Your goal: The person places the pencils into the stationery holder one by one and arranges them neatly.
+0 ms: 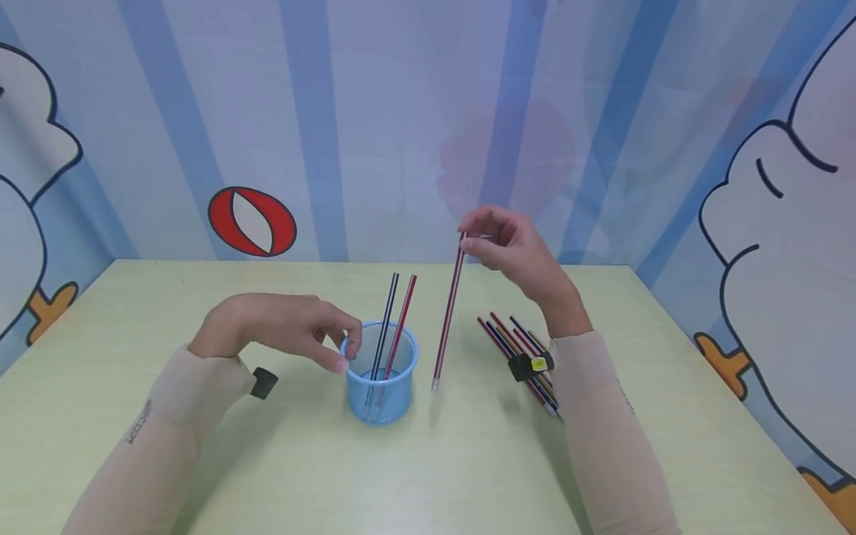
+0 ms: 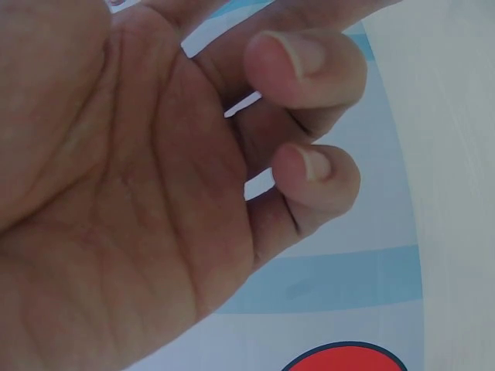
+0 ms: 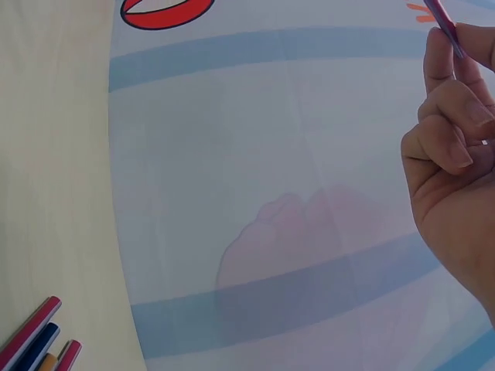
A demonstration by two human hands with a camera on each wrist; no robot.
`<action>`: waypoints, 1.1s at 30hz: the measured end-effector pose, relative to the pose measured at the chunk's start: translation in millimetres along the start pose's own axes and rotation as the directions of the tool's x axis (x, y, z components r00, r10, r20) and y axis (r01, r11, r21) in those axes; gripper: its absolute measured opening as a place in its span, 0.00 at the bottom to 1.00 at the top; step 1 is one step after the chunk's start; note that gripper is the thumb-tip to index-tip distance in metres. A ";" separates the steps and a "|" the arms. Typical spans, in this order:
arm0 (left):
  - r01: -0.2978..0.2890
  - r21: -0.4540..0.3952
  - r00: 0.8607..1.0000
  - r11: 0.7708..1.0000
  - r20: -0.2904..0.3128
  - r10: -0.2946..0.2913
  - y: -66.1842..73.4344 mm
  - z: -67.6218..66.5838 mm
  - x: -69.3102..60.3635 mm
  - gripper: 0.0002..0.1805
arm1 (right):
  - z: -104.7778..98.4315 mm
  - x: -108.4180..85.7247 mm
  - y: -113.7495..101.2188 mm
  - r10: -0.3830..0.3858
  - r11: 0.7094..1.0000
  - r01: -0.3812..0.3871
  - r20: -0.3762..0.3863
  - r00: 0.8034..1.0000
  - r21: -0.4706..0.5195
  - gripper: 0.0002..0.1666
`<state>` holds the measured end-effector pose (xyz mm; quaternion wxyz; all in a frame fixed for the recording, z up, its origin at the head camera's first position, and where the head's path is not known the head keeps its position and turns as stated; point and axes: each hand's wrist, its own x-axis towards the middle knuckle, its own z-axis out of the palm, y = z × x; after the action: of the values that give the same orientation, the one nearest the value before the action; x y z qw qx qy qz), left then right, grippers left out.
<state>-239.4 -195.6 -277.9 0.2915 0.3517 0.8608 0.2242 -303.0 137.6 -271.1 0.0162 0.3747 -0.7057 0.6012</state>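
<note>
My left hand [image 1: 287, 327] pinches the left rim of a blue see-through cup [image 1: 380, 394], thumb outside and fingers over the edge. Two sticks lean inside it, a dark blue one [image 1: 388, 316] and a red one [image 1: 403, 319]. Between thumb and fingertips, my right hand [image 1: 518, 253] holds the top end of a dark red striped stick [image 1: 449, 312], which hangs nearly upright to the right of the cup. In the left wrist view my left hand [image 2: 155, 170] shows its palm; the cup is out of that view. The right wrist view shows my right hand [image 3: 456, 147] pinching the stick [image 3: 445, 27].
A pile of red, blue and yellow sticks [image 1: 511, 338] lies on the light table [image 1: 428, 475] beneath my right wrist, partly hidden by the wrist strap [image 1: 531, 365]. Behind the table hangs a blue striped backdrop [image 1: 394, 134] with cartoon drawings.
</note>
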 end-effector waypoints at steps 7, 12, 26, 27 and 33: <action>0.009 -0.003 1.000 1.000 0.000 -0.009 0.7 0.4 0.9 0.09 | 2.5 0.9 -3.3 -0.058 0.992 0.059 -0.018 0.998 0.107 0.05; 0.007 -0.003 1.000 1.000 0.000 -0.007 1.4 0.8 0.8 0.08 | 3.9 1.0 -4.0 -0.083 0.981 0.091 -0.051 0.995 0.170 0.06; 0.013 -0.001 1.000 1.000 0.004 -0.013 1.4 0.3 0.3 0.07 | 11.6 4.1 0.4 -0.041 0.991 0.048 -0.058 0.997 0.124 0.07; 0.012 -0.001 1.000 1.000 0.003 -0.012 1.6 0.3 0.4 0.08 | 13.0 4.4 0.7 -0.032 0.993 0.037 -0.050 0.998 0.109 0.07; 0.013 -0.003 1.000 1.000 0.004 -0.013 1.1 0.4 0.5 0.08 | 24.3 6.6 2.3 0.022 1.000 -0.022 0.016 1.000 0.000 0.07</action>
<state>-238.9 -194.5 -277.7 0.2951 0.3462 0.8622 0.2231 -298.6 113.3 -276.6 0.0040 0.3718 -0.7096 0.5985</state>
